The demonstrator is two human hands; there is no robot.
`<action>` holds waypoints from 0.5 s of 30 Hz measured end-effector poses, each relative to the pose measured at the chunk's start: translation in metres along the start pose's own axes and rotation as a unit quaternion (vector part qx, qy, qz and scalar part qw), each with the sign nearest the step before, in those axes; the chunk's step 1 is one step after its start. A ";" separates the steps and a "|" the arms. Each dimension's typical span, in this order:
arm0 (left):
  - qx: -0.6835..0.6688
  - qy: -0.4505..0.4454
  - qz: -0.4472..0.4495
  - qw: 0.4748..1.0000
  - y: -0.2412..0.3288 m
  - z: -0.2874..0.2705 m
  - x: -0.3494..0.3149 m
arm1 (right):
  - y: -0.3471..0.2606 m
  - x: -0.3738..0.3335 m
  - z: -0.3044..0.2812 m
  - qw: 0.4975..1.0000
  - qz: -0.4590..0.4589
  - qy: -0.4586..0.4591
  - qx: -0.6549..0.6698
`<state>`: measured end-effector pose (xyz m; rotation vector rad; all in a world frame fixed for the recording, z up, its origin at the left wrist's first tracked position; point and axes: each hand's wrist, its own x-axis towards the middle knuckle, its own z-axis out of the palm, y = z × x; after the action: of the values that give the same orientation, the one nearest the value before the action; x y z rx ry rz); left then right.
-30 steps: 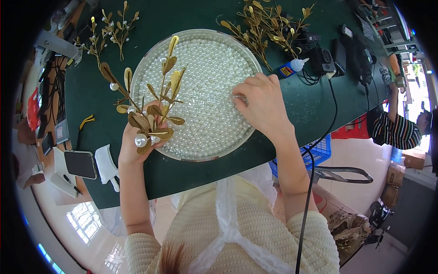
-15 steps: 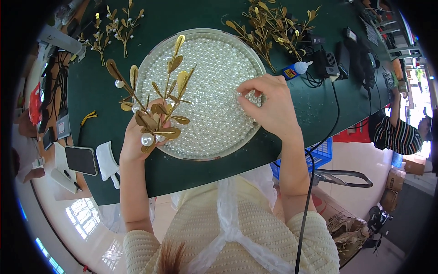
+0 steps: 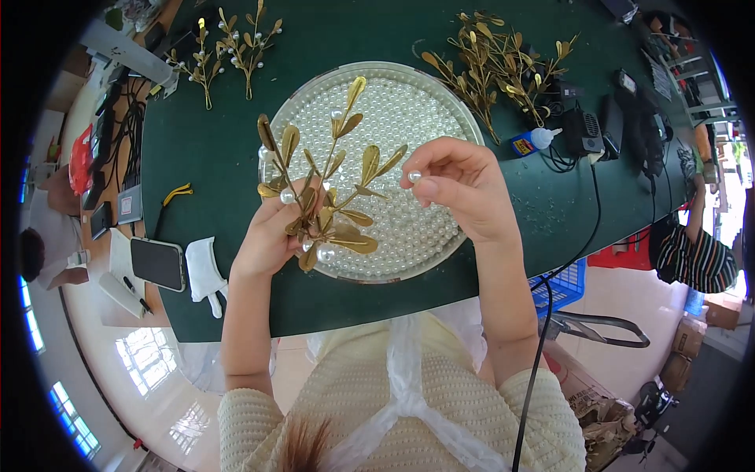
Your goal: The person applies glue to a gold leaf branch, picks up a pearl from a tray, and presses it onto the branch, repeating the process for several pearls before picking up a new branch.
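My left hand (image 3: pixel 271 232) is closed round the base of a gold leaf branch (image 3: pixel 334 169), which stands up and fans out over a round tray (image 3: pixel 291 102) of loose pearl beads. Several white pearls are fixed among its leaves, the largest near my fingers. Between the thumb and forefinger of my right hand (image 3: pixel 472 189) sits a pearl bead (image 3: pixel 414 177), held a little above the right part of the tray, close to the branch's right-hand leaf tips. The branch hides part of the beads behind it.
Finished-looking branches with pearls (image 3: pixel 248 47) lie at the back left, bare gold branches (image 3: pixel 503 63) at the back right. Near those are a glue bottle (image 3: pixel 533 141) and a small black device (image 3: pixel 582 130) with a cable. A phone (image 3: pixel 158 263) and white cloth (image 3: pixel 204 271) lie left.
My right hand has lifted from the beads with a pearl showing in its pinch and turned toward the branch. The branch is tilted further right. The whole view has shifted slightly.
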<state>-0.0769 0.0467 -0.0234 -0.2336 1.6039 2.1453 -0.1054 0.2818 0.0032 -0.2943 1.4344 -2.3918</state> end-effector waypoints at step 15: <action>-0.006 -0.068 -0.009 0.998 0.009 0.004 -0.001 | 0.011 -0.002 -0.002 0.996 0.000 -0.024 0.088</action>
<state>-0.0799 0.0482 -0.0138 -0.1025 1.5072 2.1098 -0.1019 0.2795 -0.0080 -0.3041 1.1932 -2.4735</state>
